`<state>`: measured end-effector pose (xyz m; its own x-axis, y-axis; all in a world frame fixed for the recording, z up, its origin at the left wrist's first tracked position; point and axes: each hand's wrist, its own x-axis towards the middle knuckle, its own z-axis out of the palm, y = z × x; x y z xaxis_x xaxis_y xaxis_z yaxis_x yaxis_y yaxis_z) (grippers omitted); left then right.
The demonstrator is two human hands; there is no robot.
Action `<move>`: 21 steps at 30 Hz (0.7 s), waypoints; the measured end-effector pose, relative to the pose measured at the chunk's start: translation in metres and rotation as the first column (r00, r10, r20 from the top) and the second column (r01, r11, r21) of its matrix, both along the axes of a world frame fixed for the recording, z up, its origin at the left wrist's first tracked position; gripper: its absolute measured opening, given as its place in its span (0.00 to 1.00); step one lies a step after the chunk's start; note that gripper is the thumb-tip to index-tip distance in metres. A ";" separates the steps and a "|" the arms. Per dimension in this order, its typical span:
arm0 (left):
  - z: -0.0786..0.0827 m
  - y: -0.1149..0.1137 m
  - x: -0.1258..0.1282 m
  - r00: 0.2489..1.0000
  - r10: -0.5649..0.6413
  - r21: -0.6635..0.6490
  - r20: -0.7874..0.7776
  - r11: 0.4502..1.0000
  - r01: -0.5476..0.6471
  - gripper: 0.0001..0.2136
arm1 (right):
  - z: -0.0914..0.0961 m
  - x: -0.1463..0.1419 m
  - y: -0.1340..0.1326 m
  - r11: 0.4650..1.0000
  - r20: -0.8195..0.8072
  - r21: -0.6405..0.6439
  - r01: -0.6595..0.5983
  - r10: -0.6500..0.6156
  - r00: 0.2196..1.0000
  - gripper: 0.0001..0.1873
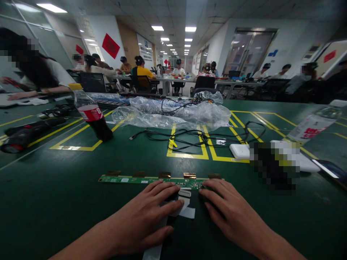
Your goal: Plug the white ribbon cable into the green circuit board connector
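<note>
A long narrow green circuit board (135,179) with several gold tabs along its far edge lies on the green table mat (54,202) in front of me. My left hand (148,213) rests flat, fingers stretched toward the board, lying on white ribbon strips (187,211) that run back from the board. My right hand (230,213) lies beside it, fingers spread, fingertips touching the board's right end. Neither hand grips anything.
A cola bottle (92,115) stands at the left. Crumpled clear plastic (173,113) and black cables (206,137) lie beyond the board. A white flat box (240,151), a tilted water bottle (314,124) and a phone (332,169) sit at the right. Black tools (24,135) lie far left. Other people work at far tables.
</note>
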<state>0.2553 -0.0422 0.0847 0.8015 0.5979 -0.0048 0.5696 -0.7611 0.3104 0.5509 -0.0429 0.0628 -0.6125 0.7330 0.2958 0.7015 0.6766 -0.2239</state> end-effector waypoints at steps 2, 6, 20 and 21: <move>0.001 0.000 0.000 1.000 -0.001 -0.003 -0.017 1.000 0.001 0.31 | 0.004 -0.002 -0.002 1.000 -0.046 0.021 0.021 -0.020 0.999 0.10; 0.003 0.000 0.000 0.999 -0.021 -0.025 -0.026 0.999 0.020 0.31 | 0.006 -0.003 -0.004 0.994 -0.046 0.106 -0.003 0.008 0.999 0.20; 0.001 -0.001 -0.004 0.999 -0.012 -0.054 0.050 0.998 0.015 0.30 | 0.000 0.000 -0.002 0.981 -0.172 0.188 0.048 -0.016 0.985 0.19; 0.002 -0.001 -0.003 0.999 -0.011 -0.060 0.047 0.998 0.013 0.30 | 0.001 0.001 -0.001 0.984 -0.200 0.175 0.043 -0.007 0.980 0.16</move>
<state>0.2520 -0.0430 0.0871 0.8089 0.5880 -0.0027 0.5443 -0.7469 0.3820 0.5515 -0.0441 0.0641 -0.5110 0.6721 0.5359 0.6728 0.7007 -0.2373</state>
